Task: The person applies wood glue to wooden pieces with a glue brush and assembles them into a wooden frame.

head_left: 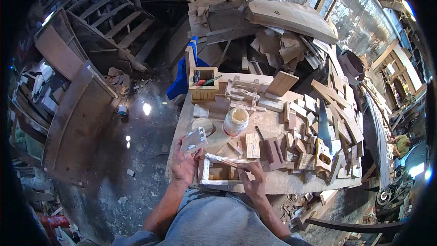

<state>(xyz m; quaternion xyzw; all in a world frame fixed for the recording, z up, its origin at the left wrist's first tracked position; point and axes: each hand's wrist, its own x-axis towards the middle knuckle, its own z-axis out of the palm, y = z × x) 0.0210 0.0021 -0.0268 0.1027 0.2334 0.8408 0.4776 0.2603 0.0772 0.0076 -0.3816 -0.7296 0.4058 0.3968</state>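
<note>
L hand (184, 166) w/ flat pc (194, 140); jar lbl (232, 131) illegible.

- A box frame (205, 171) lies at the near edge of the workbench (284, 185), between the left hand (184, 167) and right hand (254, 178).
- A panel (194, 140) sits in the left hand, just left of the frame.
- Beyond the frame stands a jar (232, 125).
- Far left on the bench: a tool box (203, 94).
- Right: wood blocks (302, 160), with a handsaw (323, 155) among them.
- Beyond the bench: a slab (291, 18) atop a pile.
</note>
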